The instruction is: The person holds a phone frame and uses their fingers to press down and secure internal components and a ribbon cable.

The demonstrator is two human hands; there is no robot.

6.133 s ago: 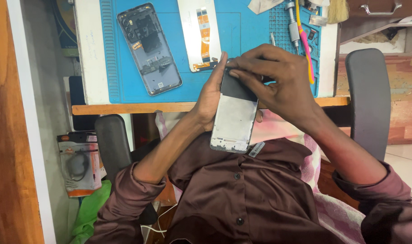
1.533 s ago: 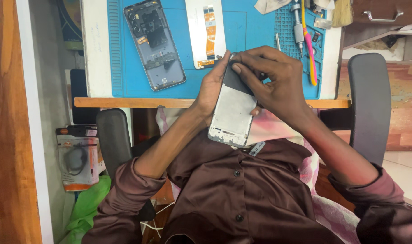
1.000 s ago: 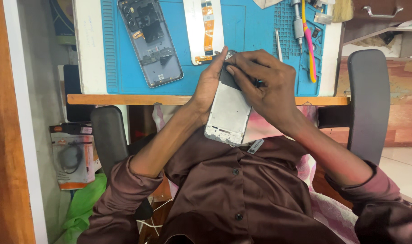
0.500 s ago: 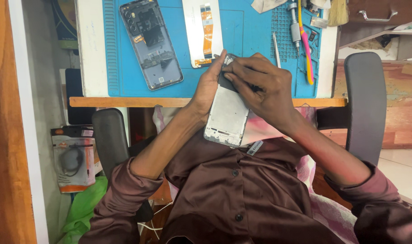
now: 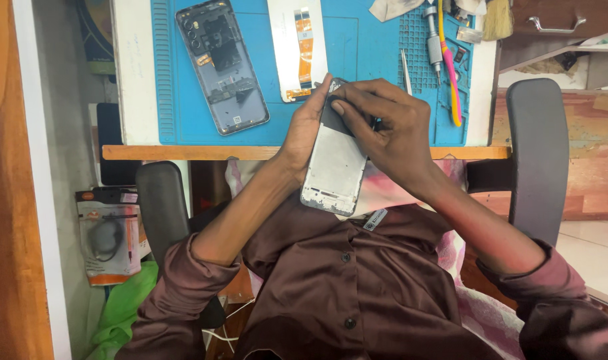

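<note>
I hold a grey phone frame (image 5: 335, 163) upright over my lap, just in front of the desk edge. My left hand (image 5: 305, 130) grips its left side from behind. My right hand (image 5: 384, 130) covers the dark top part of the frame, fingertips pressed onto it. On the blue work mat (image 5: 357, 57) lie an opened phone body (image 5: 222, 63) with its inner parts showing, and a white screen panel (image 5: 297, 47) with an orange flex cable.
A screwdriver (image 5: 433, 40), a pink and yellow tool (image 5: 449, 73), thin tweezers (image 5: 405, 72) and a brush (image 5: 497, 19) sit at the mat's right side. Black chair armrests (image 5: 160, 200) (image 5: 537, 147) flank me. A packaged item (image 5: 108, 240) lies on the floor at left.
The phone frame has stayed in both hands throughout. My right fingers have shifted slightly on the frame's top end; the view has moved a little.
</note>
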